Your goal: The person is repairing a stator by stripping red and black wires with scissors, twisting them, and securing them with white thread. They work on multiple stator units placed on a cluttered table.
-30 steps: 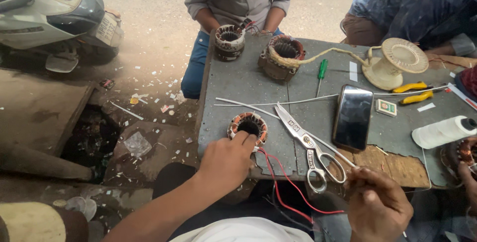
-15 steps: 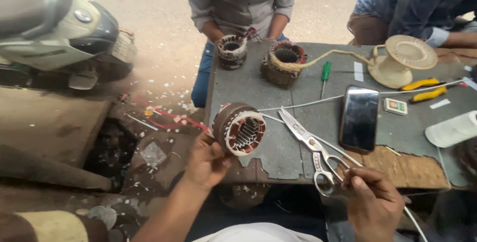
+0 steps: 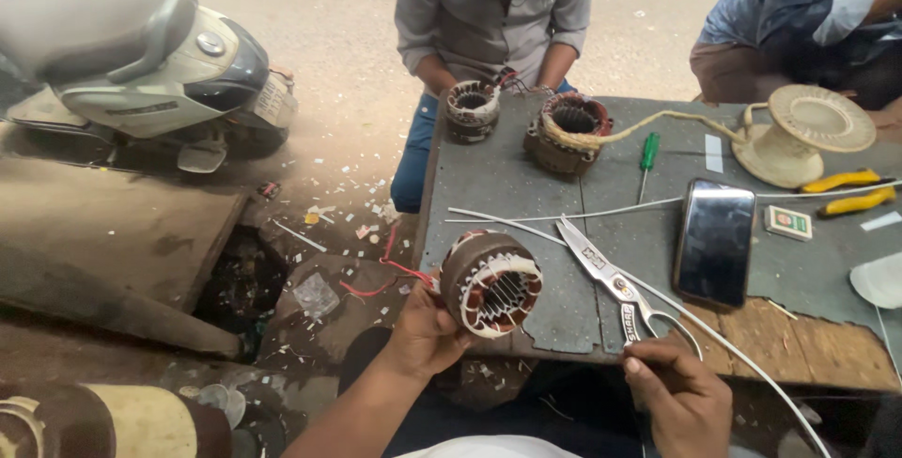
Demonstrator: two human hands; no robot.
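Outdoors at a cluttered table (image 3: 526,186), left hand (image 3: 423,331) grips a motor stator (image 3: 490,284) off the table's edge; right hand (image 3: 676,392) pinches white tubing (image 3: 752,369). A slip could likely drop the stator.

**One head-worn view, tilted down and forward over the work**

Only a single camera shows this moment, so no second view shares any part of the scene. It sits on the person's head and looks steeply down and ahead. The person's own left hand (image 3: 427,331) and right hand (image 3: 678,400) enter from the bottom edge, close to the lens (the forearms are cut off by the frame). The tabletop (image 3: 507,186) fills the right half, its near edge just beyond the hands and its far edge higher in the picture. Past it, two other people are seen only from the chest down. A parked scooter (image 3: 150,59) lies further off at upper left, on sandy ground.
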